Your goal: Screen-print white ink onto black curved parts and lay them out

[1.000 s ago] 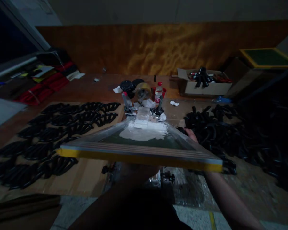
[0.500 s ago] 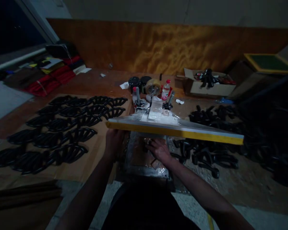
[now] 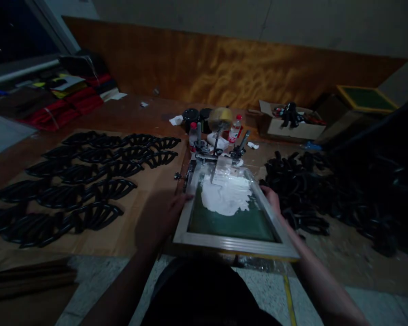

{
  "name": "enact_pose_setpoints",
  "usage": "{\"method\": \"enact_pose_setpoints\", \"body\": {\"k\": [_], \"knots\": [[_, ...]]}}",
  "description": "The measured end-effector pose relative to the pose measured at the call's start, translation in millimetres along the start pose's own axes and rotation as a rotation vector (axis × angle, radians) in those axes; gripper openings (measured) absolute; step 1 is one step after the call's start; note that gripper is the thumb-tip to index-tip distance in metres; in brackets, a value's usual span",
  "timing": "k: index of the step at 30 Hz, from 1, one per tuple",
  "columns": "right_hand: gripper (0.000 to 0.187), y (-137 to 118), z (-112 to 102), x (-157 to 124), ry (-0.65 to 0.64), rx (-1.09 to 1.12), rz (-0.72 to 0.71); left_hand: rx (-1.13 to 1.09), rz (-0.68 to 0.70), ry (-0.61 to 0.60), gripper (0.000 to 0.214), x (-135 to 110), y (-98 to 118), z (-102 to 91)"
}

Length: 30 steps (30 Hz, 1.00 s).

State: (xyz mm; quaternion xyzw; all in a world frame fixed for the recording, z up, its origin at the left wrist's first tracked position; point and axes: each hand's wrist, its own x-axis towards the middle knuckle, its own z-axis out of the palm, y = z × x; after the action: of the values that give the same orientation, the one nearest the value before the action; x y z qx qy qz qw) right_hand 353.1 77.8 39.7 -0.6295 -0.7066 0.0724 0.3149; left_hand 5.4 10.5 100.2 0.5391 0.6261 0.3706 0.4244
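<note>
In front of me a screen printing frame [image 3: 224, 241] lies lowered over the work spot, its metal rim around a green mesh [image 3: 221, 225]. A patch of white ink [image 3: 224, 194] covers the far part of the mesh, with a flat squeegee-like blade [image 3: 223, 166] at its far end. My left hand [image 3: 177, 210] is at the frame's left rim, fingers closed against the edge in dim light. Along the right rim is my right hand [image 3: 271, 199], its fingers curled at the edge and partly hidden by it. Whatever lies beneath the frame is hidden.
Rows of black curved slatted parts [image 3: 98, 215] lie on cardboard at left. A heap of similar black parts [image 3: 302, 181] fills the right. Behind the frame stand clamps [image 3: 200, 147], bottles [image 3: 235, 129], dark jars [image 3: 190, 118] and a tape roll [image 3: 220, 117]. An open box [image 3: 292, 127] sits farther back.
The frame has swung down from its tilted-up position, showing the mesh and white ink. My right hand has left the spot beneath it and moved out to the right rim.
</note>
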Motion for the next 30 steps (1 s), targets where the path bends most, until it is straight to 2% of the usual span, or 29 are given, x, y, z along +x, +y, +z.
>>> {"method": "enact_pose_setpoints", "body": {"k": [2,3,5,7,9,11,13,14,19,22,24,27,30], "knots": [[0.041,-0.6,-10.5,22.0,0.071,-0.062,0.027,-0.054,-0.064,-0.049,0.050,-8.9,-25.7,10.0],[0.040,-8.9,-11.0,31.4,0.087,-0.105,0.004,-0.073,-0.086,-0.061,0.057,-11.0,-38.2,16.2],[0.051,-37.9,-3.3,45.1,0.050,-0.203,-0.096,-0.087,-0.125,-0.066,0.069,-10.8,-61.3,28.6],[0.059,-73.0,10.6,51.0,-0.083,-0.304,-0.196,-0.089,-0.145,-0.079,0.072,-7.0,-79.9,38.5],[0.049,-101.4,23.9,49.1,-0.266,-0.369,-0.255,-0.097,-0.144,-0.096,0.069,-2.6,-93.3,44.6],[0.031,-116.0,31.3,41.3,-0.461,-0.391,-0.257,-0.110,-0.138,-0.105,0.064,0.4,-102.1,47.6],[0.021,-117.5,31.0,31.0,-0.611,-0.386,-0.209,-0.106,-0.137,-0.104,0.060,1.5,-107.6,49.1],[0.019,-115.0,28.2,25.8,-0.644,-0.390,-0.168,-0.090,-0.138,-0.104,0.059,1.6,-109.4,49.5],[0.023,-102.8,12.1,8.4,-0.533,-0.552,0.066,-0.062,-0.137,-0.125,0.058,1.1,-112.8,51.2],[0.025,-112.1,20.7,2.2,-0.533,-0.632,0.119,-0.061,-0.158,-0.129,0.059,1.3,-113.4,52.5],[0.026,-123.5,32.8,-2.7,-0.538,-0.610,0.063,-0.050,-0.171,-0.128,0.058,1.2,-113.7,53.0],[0.025,-135.5,46.3,-13.4,-0.596,-0.528,-0.133,-0.047,-0.163,-0.136,0.057,0.1,-113.0,52.4],[0.024,-130.5,43.2,-28.1,-0.690,-0.428,-0.366,-0.053,-0.146,-0.155,0.058,-2.1,-110.2,50.3]]}}
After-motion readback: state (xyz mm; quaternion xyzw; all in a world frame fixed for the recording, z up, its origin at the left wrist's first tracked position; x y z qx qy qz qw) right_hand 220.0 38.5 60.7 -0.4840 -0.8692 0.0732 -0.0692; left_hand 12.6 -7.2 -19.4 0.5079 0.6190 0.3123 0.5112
